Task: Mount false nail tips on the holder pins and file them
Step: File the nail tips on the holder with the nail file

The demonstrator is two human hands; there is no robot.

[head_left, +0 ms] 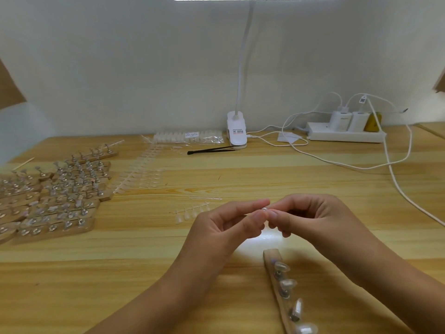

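Centre: nail tip (265, 209), mostly hidden in the grip of left hand (224, 227) and right hand (310, 218).
Lower right: holder strip (277, 292), near end cut by bottom edge.
Left: holder blocks (60, 208), rows cut by left edge.
Top: lamp (242, 68), head cut by top edge.
Below it: clip label (237, 131), print too small to read.
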